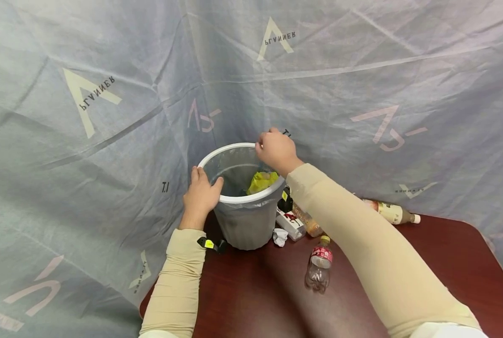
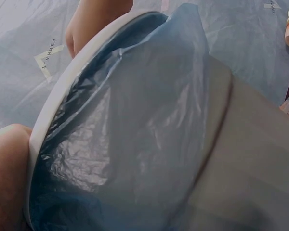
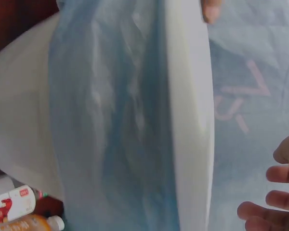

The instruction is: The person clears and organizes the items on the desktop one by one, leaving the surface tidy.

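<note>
A grey waste bin (image 1: 247, 230) with a white rim (image 1: 243, 199) stands on the table, lined with a thin translucent bag (image 2: 135, 125) folded over the outside. My left hand (image 1: 201, 195) rests at the rim's left side, fingers fairly straight and thumb over the opening. Above the far right of the rim is my right hand (image 1: 278, 151), loosely curled; in the right wrist view its fingers (image 3: 267, 214) hold nothing and are apart from the rim. Inside the bin lies a crumpled yellow wrapper (image 1: 261, 181).
Right of the bin are crumpled white paper (image 1: 280, 237), a white carton (image 1: 291, 225) and an orange-drink bottle (image 1: 315, 228). A clear bottle with a red label (image 1: 320, 265) lies nearer. Another bottle (image 1: 392, 212) lies farther right on the dark red table (image 1: 251, 291). Grey printed cloth (image 1: 340, 94) hangs behind.
</note>
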`<state>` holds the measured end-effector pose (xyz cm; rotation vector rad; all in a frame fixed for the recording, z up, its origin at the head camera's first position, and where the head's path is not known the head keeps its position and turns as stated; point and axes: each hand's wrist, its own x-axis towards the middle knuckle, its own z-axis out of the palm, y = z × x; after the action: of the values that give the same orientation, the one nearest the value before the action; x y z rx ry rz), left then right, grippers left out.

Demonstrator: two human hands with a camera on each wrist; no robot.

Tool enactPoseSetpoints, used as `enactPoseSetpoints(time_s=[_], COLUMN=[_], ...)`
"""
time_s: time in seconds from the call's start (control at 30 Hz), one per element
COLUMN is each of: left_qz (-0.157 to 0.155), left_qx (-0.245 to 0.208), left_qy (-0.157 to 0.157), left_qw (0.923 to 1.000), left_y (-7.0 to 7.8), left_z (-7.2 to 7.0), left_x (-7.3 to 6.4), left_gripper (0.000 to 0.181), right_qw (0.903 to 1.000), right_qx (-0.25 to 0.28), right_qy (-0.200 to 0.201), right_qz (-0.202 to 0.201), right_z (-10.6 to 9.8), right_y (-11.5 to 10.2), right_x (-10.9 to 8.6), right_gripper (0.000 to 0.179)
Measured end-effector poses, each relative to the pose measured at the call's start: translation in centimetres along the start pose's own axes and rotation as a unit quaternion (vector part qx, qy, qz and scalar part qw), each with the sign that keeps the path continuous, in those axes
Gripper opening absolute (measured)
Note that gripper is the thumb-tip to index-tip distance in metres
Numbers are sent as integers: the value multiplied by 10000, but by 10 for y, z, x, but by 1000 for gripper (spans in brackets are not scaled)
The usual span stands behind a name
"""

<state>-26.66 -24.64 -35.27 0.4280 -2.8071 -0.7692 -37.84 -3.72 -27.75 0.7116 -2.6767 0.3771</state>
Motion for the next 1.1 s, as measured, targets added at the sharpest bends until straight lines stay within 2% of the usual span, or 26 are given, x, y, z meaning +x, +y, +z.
enactPoseSetpoints(time_s=[0.23, 0.4, 0.57, 0.67, 0.8, 1.1], left_qz=[-29, -100, -25, 104, 165, 179], left_qx=[44, -37, -442, -917, -1285, -1119], left_qy=[-48, -107, 9, 229, 438, 693], left_qw=[10000, 9999, 9990, 9955, 9906, 9911], left_y=[-3, -10, -21, -25, -29, -44], left_z=[-1, -8, -10, -10, -14, -26], left_x=[2, 3, 6, 7, 6, 1], left_gripper=[87, 87, 77, 70, 67, 64], right_qw=[9985, 9951, 9900, 9873, 9859, 9826], right_qx=[294, 605, 997, 1130, 1160, 1408], right_qy=[272, 434, 480, 460, 322, -178], right_qz=[366, 651, 874, 1022, 1160, 1200], right_z=[-17, -16, -8, 0, 16, 45], right_y=[29, 50, 69, 80, 95, 110], right_x=[-3, -6, -14, -20, -30, -48], right_gripper=[32, 34, 39, 40, 40, 40])
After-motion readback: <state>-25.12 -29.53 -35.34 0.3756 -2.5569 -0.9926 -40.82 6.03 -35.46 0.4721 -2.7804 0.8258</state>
